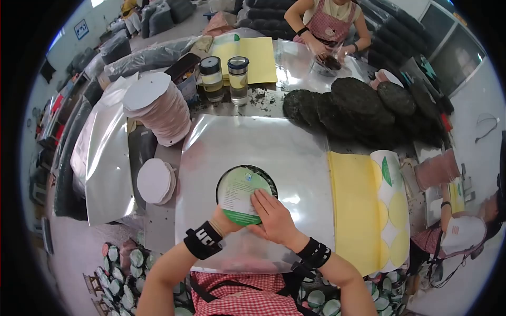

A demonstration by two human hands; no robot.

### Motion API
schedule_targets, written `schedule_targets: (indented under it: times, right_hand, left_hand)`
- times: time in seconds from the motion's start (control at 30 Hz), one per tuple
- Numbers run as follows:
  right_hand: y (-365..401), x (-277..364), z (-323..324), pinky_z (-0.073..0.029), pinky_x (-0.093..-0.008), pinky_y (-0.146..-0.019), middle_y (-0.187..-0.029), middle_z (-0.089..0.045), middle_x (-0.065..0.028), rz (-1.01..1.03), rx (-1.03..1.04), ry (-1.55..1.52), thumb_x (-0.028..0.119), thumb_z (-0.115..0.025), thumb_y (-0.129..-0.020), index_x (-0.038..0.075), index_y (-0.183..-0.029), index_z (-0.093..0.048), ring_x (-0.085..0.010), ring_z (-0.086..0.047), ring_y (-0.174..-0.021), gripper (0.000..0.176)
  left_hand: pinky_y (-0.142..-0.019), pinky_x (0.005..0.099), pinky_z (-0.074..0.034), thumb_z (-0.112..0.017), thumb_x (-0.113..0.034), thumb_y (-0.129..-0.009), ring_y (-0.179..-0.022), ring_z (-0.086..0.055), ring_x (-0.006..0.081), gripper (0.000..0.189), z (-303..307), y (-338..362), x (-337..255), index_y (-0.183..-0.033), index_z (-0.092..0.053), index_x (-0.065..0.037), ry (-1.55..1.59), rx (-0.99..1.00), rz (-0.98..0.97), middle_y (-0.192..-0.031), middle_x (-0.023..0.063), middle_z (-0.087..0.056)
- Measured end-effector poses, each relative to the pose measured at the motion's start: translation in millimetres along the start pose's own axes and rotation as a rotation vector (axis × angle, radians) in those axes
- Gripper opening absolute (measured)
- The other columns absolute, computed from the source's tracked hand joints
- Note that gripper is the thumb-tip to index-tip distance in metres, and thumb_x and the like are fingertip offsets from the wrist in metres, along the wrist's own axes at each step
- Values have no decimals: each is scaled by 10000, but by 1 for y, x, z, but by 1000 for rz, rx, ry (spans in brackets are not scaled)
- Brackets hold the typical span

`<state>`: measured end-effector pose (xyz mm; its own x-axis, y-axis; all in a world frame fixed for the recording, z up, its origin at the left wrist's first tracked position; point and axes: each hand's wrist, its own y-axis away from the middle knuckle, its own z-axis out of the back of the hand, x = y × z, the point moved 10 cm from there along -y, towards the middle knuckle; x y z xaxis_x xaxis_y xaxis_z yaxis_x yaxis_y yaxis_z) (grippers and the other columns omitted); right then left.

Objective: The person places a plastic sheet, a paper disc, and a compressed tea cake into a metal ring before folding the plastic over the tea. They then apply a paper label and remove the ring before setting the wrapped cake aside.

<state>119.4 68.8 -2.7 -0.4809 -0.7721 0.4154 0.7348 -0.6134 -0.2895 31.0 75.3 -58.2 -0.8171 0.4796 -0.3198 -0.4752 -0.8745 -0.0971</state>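
Note:
A round green-and-white printed label (240, 192) lies over a dark round pack (269, 176), whose black edge shows along the top and right. My left hand (225, 221) grips the lower left edge of the pack, its fingers mostly hidden beneath the label. On the label's right side my right hand (274, 216) lies flat, fingers stretched out and pointing up and left. Both hands are above a shiny metal sheet (211, 147) on the table. Right of it is a yellow backing sheet (353, 210) beside a strip of round labels (390, 226).
A tall stack of round pale discs (161, 110) and a shorter stack (155, 181) stand left. Two lidded bottles (238, 81) are behind the sheet. Dark round cakes (358, 108) are piled at back right. A co-worker (334, 23) handles dark material opposite; another person (458, 231) is right.

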Motion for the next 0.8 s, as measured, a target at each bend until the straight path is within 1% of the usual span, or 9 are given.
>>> schedule_targets:
  times: [0.13,0.3,0.33,0.37,0.43,0.53,0.63,0.77,0.8]
  right_hand:
    - [-7,5,20,-309,-497,-1161,-1491,-417,-282,-176,49,90,512,-643,-880,-97,-1430,-411,-419,-414,-1388,854]
    - [-53,-33,-8,-235,-489,-1193,-1529,-336,-316,-304,-174,-615,495,-580,-933,-105,-1487,-299,-428,-326,-1433,863]
    - [-53,-35,-17,-205,-548,-1189,-1577,-274,-284,-282,-169,-598,492,-551,-951,-27,-1541,-256,-425,-297,-1451,839]
    - [-57,-33,-16,-205,-548,-1189,-1577,-274,-284,-271,-173,-597,492,-551,-951,-27,-1541,-256,-425,-297,-1451,839]
    - [-60,1,-23,-175,-640,-1163,-1602,-258,-238,-101,42,-27,475,-563,-947,106,-1562,-304,-429,-265,-1467,763]
    - [-65,7,-35,-150,-711,-1130,-1615,-258,-193,-106,130,62,518,-625,-889,225,-1548,-364,-424,-195,-1497,767]
    - [-64,2,-46,-157,-707,-1134,-1621,-241,-185,-132,157,94,556,-675,-834,231,-1541,-374,-417,-166,-1506,834]
    - [-61,-4,-61,-145,-721,-1129,-1599,-279,-198,-181,347,140,467,-677,-863,233,-1529,-386,-429,-215,-1489,764]
    - [-62,1,-53,-150,-715,-1132,-1570,-319,-215,-101,170,146,445,-682,-865,201,-1524,-389,-433,-251,-1471,762]
  left_hand:
    - [-1216,522,-208,-510,-465,-957,-1470,-322,305,625,0,-11,-3,-1513,-415,-198,174,55,-6,-1583,88,-368]
    - [-1204,479,-243,-590,-272,-955,-1445,-331,353,624,9,3,9,-1518,-374,-112,623,-86,-85,-1556,164,-376]
    - [-1162,456,-319,-606,-157,-937,-1381,-416,342,596,42,-5,13,-1482,-394,-42,634,-42,10,-1474,190,-448]
    - [-1097,388,-394,-624,-127,-920,-1306,-498,290,505,42,8,47,-1395,-475,-41,1383,-93,380,-1370,180,-519]
    - [-950,330,-495,-594,-108,-937,-1095,-638,248,435,86,46,89,-1357,-523,-23,1169,-656,399,-1191,165,-622]
    - [-717,337,-547,-544,-104,-951,-781,-700,263,382,49,61,93,-1320,-561,-6,758,-173,687,-910,155,-693]
    - [-487,339,-489,-560,-54,-947,-501,-615,207,396,51,51,78,-1342,-553,-16,443,-254,586,-677,103,-644]
    - [-498,386,-487,-617,-93,-886,-528,-630,272,529,110,29,-5,-1399,-505,-28,139,-291,345,-650,110,-623]
    - [-487,393,-477,-632,-123,-863,-510,-612,260,568,103,27,-24,-1405,-495,-20,85,-289,283,-641,90,-612]
